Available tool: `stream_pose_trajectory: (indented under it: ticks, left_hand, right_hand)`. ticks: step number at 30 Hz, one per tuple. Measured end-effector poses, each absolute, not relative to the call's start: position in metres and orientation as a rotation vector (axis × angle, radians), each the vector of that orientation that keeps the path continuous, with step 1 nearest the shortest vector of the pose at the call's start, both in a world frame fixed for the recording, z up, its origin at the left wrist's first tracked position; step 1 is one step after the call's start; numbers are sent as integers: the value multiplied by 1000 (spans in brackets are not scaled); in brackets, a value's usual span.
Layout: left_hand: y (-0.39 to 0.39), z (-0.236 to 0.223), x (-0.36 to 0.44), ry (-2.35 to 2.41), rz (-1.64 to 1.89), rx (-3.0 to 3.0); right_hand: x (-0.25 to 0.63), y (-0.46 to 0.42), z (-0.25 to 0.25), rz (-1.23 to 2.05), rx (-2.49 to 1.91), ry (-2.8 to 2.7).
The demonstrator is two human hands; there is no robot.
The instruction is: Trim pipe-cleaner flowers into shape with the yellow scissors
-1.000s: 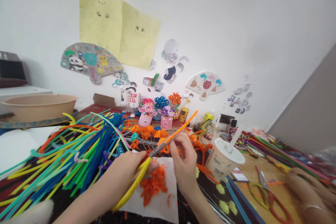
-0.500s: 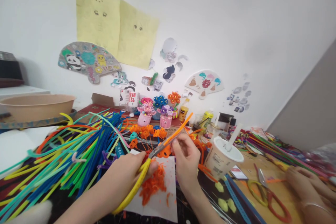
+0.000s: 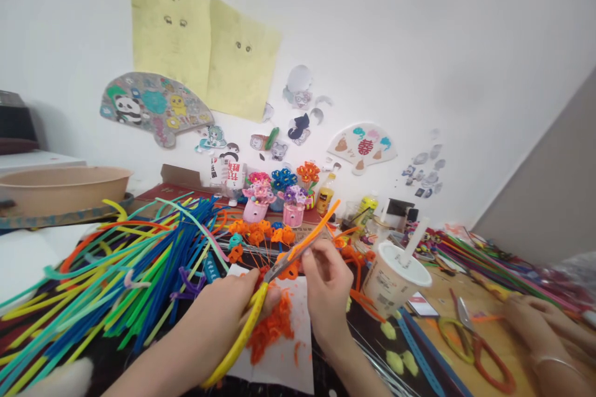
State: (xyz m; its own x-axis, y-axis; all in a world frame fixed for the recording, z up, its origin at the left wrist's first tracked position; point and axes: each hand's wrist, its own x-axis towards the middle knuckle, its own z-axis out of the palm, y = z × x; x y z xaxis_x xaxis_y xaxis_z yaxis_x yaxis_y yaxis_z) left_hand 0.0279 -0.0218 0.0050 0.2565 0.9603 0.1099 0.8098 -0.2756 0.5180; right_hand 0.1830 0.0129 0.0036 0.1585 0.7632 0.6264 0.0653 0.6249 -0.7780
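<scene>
My left hand point(image 3: 233, 304) is closed round a pair of scissors point(image 3: 249, 322) with yellow handles, its blades pointing up and to the right. An orange pipe cleaner point(image 3: 316, 229) slants upward along the blades, and my right hand point(image 3: 326, 285) pinches it near their tips. Part of the grip is hidden behind the fingers. Below both hands lies a white paper sheet point(image 3: 302, 316) with a heap of orange fuzz clippings point(image 3: 272, 329). Just beyond the blades are orange pipe-cleaner flowers point(image 3: 258, 232) on thin stems.
Many coloured pipe cleaners point(image 3: 153, 273) spread at left, near a tan basin point(image 3: 65, 186). A lidded cup with a straw point(image 3: 395, 279) stands at right. Past it lie other scissors point(image 3: 475, 341) and a co-worker's hands point(image 3: 535, 322). Potted pipe-cleaner flowers point(image 3: 293, 205) stand along the wall.
The view shifts slightly. The orange pipe cleaner's upper tip sits a little lower and further left, while both hands keep hold and stay nearly in place.
</scene>
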Motion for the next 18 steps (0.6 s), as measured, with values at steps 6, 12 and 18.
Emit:
stream_pose_trajectory:
  ticks: [6,12,18]
  left_hand:
    - [-22,0,27,1616,572,2184]
    - [-23,2,29,1599,610,2146]
    - [-24,0,28,1574,648,2124]
  right_hand:
    - [182,11,2,565,-790,-1359]
    - [181,10,0,558,-791,-1331]
    - [179,9,-3,565,-814,-1324]
